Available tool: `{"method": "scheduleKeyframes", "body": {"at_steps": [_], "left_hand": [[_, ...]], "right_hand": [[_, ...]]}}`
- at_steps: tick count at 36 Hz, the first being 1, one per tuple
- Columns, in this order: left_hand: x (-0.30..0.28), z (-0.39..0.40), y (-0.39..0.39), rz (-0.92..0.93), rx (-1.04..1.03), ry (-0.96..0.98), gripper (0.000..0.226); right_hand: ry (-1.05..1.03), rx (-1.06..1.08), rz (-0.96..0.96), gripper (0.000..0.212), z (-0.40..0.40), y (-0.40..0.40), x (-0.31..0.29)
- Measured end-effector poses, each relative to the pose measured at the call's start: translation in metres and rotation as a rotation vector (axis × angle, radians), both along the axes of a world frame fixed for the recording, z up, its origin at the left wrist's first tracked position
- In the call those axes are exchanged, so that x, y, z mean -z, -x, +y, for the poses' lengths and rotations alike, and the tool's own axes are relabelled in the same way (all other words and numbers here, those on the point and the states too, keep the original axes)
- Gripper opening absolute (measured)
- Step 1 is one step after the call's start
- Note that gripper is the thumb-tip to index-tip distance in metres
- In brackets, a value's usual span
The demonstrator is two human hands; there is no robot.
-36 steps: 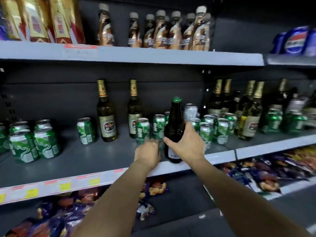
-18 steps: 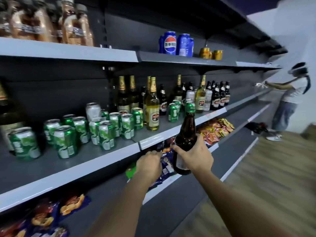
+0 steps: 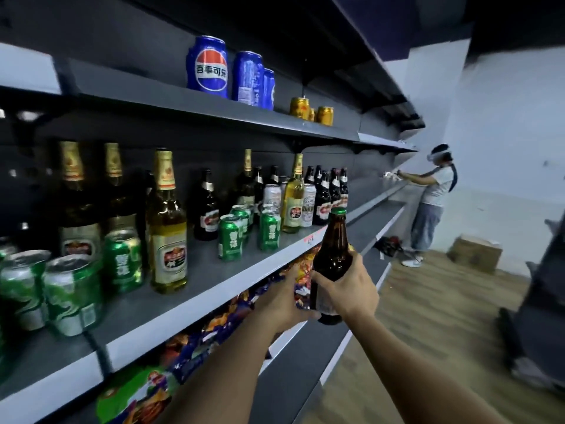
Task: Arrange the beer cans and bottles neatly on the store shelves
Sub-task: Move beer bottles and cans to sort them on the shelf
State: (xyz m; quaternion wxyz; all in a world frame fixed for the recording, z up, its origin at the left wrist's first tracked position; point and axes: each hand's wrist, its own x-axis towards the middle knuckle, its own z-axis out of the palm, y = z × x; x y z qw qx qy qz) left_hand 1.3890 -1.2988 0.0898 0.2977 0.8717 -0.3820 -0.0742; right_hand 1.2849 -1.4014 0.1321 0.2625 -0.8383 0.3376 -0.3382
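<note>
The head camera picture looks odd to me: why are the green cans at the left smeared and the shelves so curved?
Head view: the green cans at the left edge are motion-blurred; the wide lens bows the shelf; the brown bottle in the right hand stays fairly sharp, with small glints on its glass.

Grey shelf (image 3: 195, 283) carries green cans (image 3: 230, 241) and bottles (image 3: 166, 228).

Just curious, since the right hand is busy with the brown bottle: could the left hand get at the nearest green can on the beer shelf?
Probably yes: the left hand holds nothing, and the green can stands near the shelf's front edge with nothing before it.
</note>
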Motion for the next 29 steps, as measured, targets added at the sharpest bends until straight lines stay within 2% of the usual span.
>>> {"method": "scheduleKeyframes", "body": {"at_steps": [2, 7, 13, 19, 21, 25, 29], "left_hand": [[-0.005, -0.027, -0.023, 0.096, 0.024, 0.109, 0.122], [-0.015, -0.082, -0.067, 0.226, 0.008, 0.288, 0.122], [-0.012, -0.139, -0.111, 0.278, -0.073, 0.387, 0.088], [-0.023, -0.175, -0.146, 0.125, -0.224, 0.42, 0.073], [-0.03, -0.186, -0.153, 0.024, -0.286, 0.4, 0.07], [-0.045, -0.195, -0.165, -0.311, -0.463, 0.128, 0.072], [-0.06, -0.192, -0.175, -0.667, -0.637, -0.021, 0.047]], "right_hand": [[-0.008, -0.007, -0.011, 0.07, -0.02, -0.024, -0.006], [-0.042, -0.055, -0.047, 0.067, -0.062, -0.076, -0.014], [-0.001, -0.127, -0.047, 0.074, -0.107, -0.134, -0.013], [0.01, -0.25, -0.085, 0.071, -0.158, -0.191, -0.011], [0.001, -0.306, -0.107, 0.07, -0.173, -0.208, -0.013], [-0.018, -0.423, -0.131, 0.073, -0.199, -0.24, -0.018], [-0.006, -0.552, -0.118, 0.075, -0.217, -0.264, -0.021]]}}
